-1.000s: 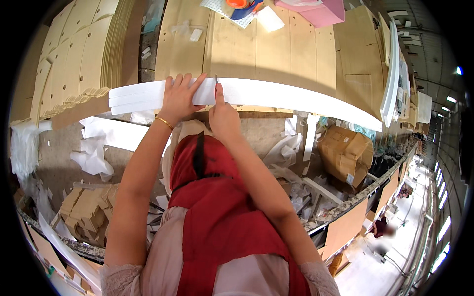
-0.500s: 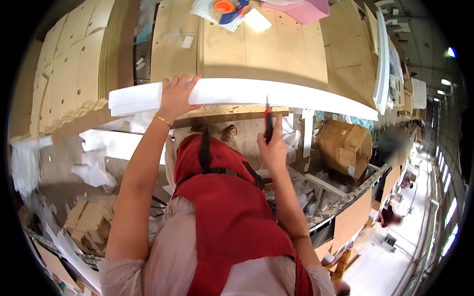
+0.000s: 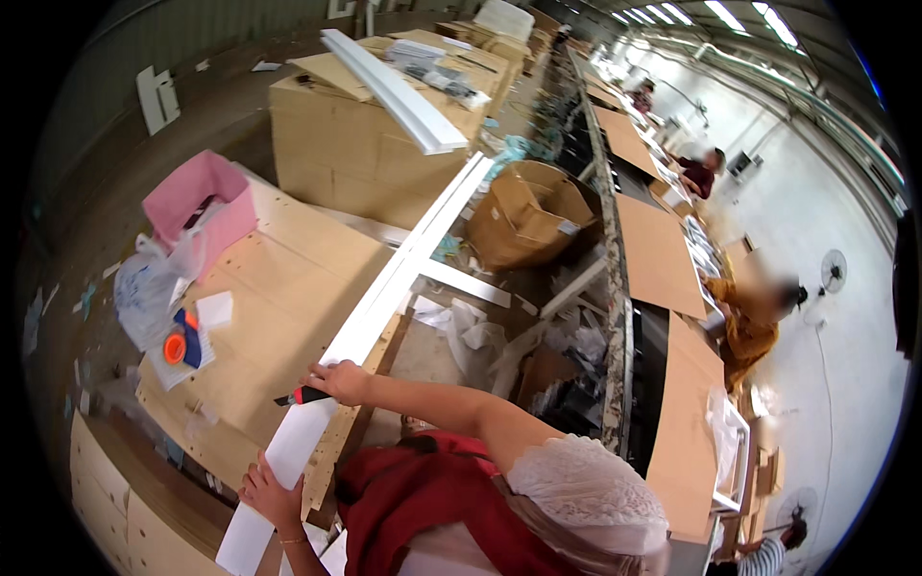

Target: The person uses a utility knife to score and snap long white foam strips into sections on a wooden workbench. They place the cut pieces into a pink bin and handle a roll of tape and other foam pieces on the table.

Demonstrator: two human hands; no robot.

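A long white strip (image 3: 370,322) runs lengthwise along the edge of a stack of tan boards (image 3: 288,317). My left hand (image 3: 274,494) grips it near its close end, fingers over the side. In my right hand (image 3: 341,381) is a red-and-black utility knife (image 3: 311,395), held farther up the strip. Its dark blade points left, across the strip. The fingers of my right hand are closed round the handle and lie against the white surface.
On the boards are a pink bin (image 3: 206,206), a plastic bag (image 3: 144,298) and an orange tape roll (image 3: 174,348). More white strips (image 3: 394,91) lie on a far stack. An open carton (image 3: 528,216) stands right of the strip, before a long workbench where other people work.
The view has swung round to the right, showing the bench and co-workers. My right hand with the knife has come closer to my left hand, and the blade now lies across the strip.
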